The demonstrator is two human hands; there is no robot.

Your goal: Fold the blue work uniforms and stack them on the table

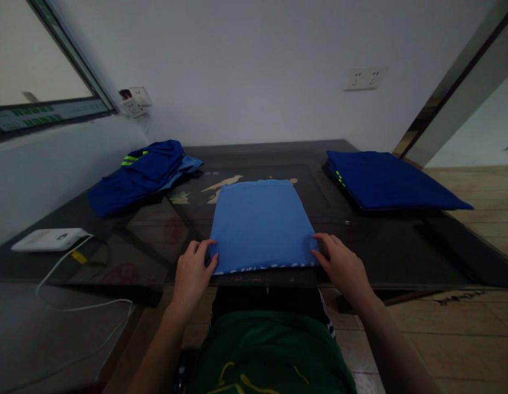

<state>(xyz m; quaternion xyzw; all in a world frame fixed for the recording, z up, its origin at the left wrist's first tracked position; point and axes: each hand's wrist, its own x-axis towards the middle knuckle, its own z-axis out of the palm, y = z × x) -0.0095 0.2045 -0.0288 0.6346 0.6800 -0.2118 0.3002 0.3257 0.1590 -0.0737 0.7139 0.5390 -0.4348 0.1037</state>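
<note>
A light-blue garment [260, 224], folded into a flat, near-rectangular shape, lies on the dark table in front of me. White marks run along its near edge. My left hand [196, 265] grips its left edge close to the near corner, thumb and index finger on the fabric. At the opposite edge, my right hand [338, 264] has hold of the near right corner in the same way. The fingertips partly cover the fabric at both sides.
A crumpled dark-blue garment [143, 178] with yellow-green stripes lies at the back left. On the right sits a neatly folded dark-blue stack [393, 180]. A white power bank [51, 239] with a cable rests near the left edge of the glossy table [254, 158]. Behind stands a wall with sockets [364, 79].
</note>
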